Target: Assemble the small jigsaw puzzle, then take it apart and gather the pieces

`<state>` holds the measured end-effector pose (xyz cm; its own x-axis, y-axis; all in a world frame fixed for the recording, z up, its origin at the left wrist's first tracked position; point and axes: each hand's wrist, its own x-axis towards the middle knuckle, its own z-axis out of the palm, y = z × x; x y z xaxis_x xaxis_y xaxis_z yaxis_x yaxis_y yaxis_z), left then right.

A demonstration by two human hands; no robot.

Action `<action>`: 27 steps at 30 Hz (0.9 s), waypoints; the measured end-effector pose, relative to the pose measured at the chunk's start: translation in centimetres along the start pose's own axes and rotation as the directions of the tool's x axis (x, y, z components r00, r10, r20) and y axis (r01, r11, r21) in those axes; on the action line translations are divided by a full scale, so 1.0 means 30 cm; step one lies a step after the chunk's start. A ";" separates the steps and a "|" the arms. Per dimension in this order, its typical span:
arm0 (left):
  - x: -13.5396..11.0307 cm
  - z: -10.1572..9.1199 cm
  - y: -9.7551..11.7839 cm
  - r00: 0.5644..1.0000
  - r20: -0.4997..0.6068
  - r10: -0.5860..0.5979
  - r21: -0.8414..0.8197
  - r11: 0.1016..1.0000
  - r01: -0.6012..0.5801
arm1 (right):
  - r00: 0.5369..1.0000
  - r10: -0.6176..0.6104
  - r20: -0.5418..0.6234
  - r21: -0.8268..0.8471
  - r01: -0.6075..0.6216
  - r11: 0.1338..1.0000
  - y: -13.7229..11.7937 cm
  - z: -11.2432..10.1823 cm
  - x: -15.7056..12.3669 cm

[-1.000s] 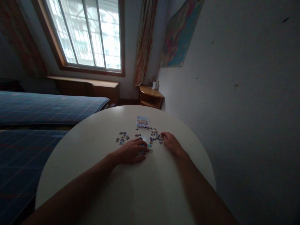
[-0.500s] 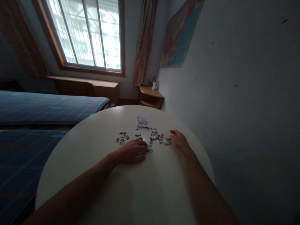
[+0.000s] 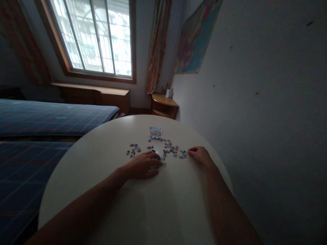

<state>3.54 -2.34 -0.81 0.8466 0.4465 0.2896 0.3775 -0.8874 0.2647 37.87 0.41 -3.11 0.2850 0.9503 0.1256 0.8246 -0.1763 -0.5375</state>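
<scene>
My left hand [image 3: 145,165] rests on the table with its fingers spread, partly covering a patch of jigsaw puzzle pieces [image 3: 155,167]. To the right, my right hand [image 3: 201,156] has its fingertips pinched together beside a small cluster of puzzle pieces [image 3: 183,154]. Whether a piece sits in that pinch is too small to make out. Between the hands, more loose puzzle pieces [image 3: 170,147] are scattered. Another group of puzzle pieces [image 3: 133,149] lies beyond my left hand. A small printed picture sheet [image 3: 155,132] lies flat behind the pieces.
The round white table [image 3: 163,211] stands close to the wall [image 3: 268,136] on the right. A plaid-covered bed [image 3: 51,117] is on the left. Past the table are a wooden corner shelf [image 3: 165,99] and a window [image 3: 97,41].
My right hand has shifted slightly and turned down, its fingers now closed to a pinch at the table beside the right cluster. My left hand has stayed in place.
</scene>
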 end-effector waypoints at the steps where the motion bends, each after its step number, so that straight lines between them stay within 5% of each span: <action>1: 0.000 0.000 -0.001 1.000 -0.003 0.001 -0.004 1.000 -0.001 | 1.000 -0.003 0.007 0.000 0.003 1.000 -0.004 0.001 -0.001; 27: 0.000 0.001 0.000 1.000 0.009 -0.006 0.006 1.000 0.006 | 0.998 -0.064 -0.027 -0.024 0.063 0.998 -0.081 0.011 -0.029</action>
<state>3.57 -2.35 -0.85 0.8475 0.4512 0.2795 0.3850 -0.8851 0.2613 35.48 0.10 -2.18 0.2449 0.9523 0.1820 0.8525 -0.1221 -0.5083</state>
